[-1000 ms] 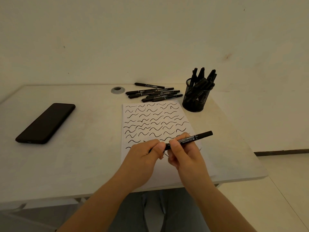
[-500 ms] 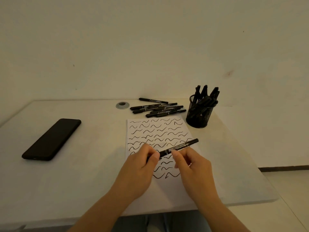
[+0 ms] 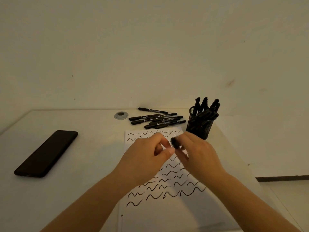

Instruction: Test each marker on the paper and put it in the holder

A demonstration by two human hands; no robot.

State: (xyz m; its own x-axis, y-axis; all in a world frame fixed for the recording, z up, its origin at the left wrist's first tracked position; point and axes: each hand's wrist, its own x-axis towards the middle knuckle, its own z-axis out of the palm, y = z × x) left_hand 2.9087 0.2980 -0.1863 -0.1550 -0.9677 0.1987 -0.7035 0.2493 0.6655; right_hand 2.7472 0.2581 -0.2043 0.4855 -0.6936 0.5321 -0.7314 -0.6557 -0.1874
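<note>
Marker (image 3: 175,142) pinched in right hand (image 3: 197,153) above the paper (image 3: 167,206), left hand (image 3: 147,156) curled at its end, contact unclear, probably capping; next: drop it into holder (image 3: 199,127) just beyond right hand.

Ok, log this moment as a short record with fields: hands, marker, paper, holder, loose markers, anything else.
right hand: grips a black marker, one end facing the camera
left hand: fingers curled beside that end; contact unclear
paper: covered in rows of black squiggles
holder: black mesh cup, full of markers
loose markers: pile beyond the paper
phone: dark, lying on the left of the table
</note>
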